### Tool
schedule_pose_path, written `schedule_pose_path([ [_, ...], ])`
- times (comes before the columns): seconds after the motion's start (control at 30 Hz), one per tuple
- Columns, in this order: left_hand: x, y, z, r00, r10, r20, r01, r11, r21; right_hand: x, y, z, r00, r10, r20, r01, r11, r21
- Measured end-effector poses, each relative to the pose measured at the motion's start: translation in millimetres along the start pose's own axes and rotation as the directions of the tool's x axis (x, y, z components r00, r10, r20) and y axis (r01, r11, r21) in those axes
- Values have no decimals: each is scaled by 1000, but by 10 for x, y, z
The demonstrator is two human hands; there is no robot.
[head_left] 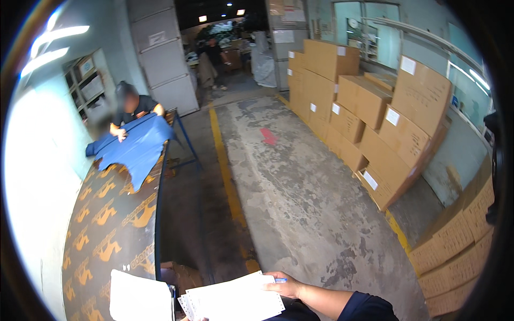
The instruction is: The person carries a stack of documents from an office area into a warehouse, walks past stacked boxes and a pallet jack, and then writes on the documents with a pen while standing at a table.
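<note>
Right at the front, the right hand has its fingers closed on the right edge of a fanned stack of white sheets, a blue pen tucked in the same grip. The sheets sit low in view, in front of the body, with punched edges showing. Of the left hand, only a sliver peeps in at the lower edge; I can't tell how its fingers stand. A steady pinch near the margin and squared corners should, I'd judge, serve this handling best, the pen tip clear of the paper. Just left, a white pad lies by the near end of the patterned table. Farther up, a co-worker leans over a blue hide; across the aisle, brown cartons stand stacked.
</note>
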State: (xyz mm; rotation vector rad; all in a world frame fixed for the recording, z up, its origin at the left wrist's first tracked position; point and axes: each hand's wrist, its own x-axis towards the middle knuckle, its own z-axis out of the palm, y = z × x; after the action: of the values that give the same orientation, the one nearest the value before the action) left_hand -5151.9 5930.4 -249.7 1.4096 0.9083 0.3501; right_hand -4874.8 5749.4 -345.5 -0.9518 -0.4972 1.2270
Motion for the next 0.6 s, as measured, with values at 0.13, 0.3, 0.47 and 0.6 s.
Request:
schedule_pose_path([
  [0.13, -225, -401, -424, 995, 27, -99, -50, 969, -243, 233, -200, 480, 997, -38, 72, 52, 979, -198],
  [0.3, -521, -602, -978, 950, 162, -266, -120, 979, 168, 684, -447, 1310, 900, -209, 383, 362, 847, -389],
  [0.47, -895, -692, -1639, 864, 79, -497, -131, 989, -71, 909, -431, 2052, 906, -217, 363, 345, 875, -340],
  [0.6, -1267, -851, -2158, 654, 12, -756, 30, 999, 41, 1117, -277, 2365, 905, -288, 314, 390, 856, -338],
])
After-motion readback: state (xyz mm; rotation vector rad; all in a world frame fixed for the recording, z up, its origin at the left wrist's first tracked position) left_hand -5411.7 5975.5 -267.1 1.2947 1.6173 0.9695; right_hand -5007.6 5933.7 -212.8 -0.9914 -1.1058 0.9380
